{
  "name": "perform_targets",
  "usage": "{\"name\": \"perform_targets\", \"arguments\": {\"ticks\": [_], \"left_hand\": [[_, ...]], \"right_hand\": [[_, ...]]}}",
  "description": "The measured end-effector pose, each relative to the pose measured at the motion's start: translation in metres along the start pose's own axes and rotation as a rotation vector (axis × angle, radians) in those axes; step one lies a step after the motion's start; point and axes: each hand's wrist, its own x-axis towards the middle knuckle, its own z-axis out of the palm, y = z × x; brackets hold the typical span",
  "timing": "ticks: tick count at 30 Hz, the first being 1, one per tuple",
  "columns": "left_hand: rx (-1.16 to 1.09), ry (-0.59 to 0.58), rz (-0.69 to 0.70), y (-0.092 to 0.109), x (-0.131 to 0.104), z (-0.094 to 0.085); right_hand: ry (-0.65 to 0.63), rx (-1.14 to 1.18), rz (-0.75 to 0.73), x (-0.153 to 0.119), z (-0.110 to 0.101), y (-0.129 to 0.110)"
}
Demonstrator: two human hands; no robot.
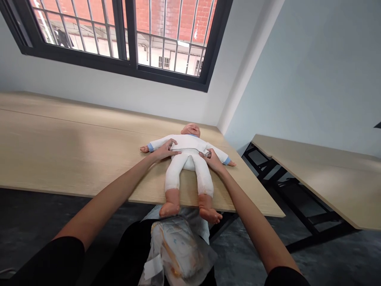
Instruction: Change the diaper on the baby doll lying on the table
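A baby doll lies on its back on the wooden table, head toward the wall and bare feet over the front edge. It wears a white long-sleeved shirt with blue cuffs; its body and legs are white down to the shins. My left hand grips the shirt's lower hem at one side of the waist, thumb toward the belly. At the other side, my right hand pinches the same hem between thumb and fingers. What lies inside each grip is partly hidden.
On my lap rests a clear plastic bag with what look like folded diapers inside. A second table with black folding legs stands to the right, across a gap. Behind the table are the wall and a barred window.
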Motion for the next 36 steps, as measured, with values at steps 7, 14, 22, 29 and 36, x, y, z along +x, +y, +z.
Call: {"name": "perform_targets", "arguments": {"ticks": [7,14,22,29,36], "left_hand": [[0.148,0.021,0.099,0.0,0.002,0.001],[0.298,-0.032,0.153,0.001,0.002,0.001],[0.452,-0.155,0.166,0.013,0.0,-0.014],[0.757,0.031,0.141,0.017,-0.004,-0.011],[1.09,0.258,0.047,0.018,-0.01,0.012]], "right_hand": [[-0.06,-0.091,-0.178,0.002,0.001,0.0],[-0.014,-0.21,-0.207,0.004,-0.001,-0.002],[0.086,-0.506,-0.129,-0.001,-0.002,-0.01],[0.22,-0.703,-0.052,-0.007,-0.005,-0.019],[0.197,-0.797,-0.085,-0.011,0.005,-0.028]]}}
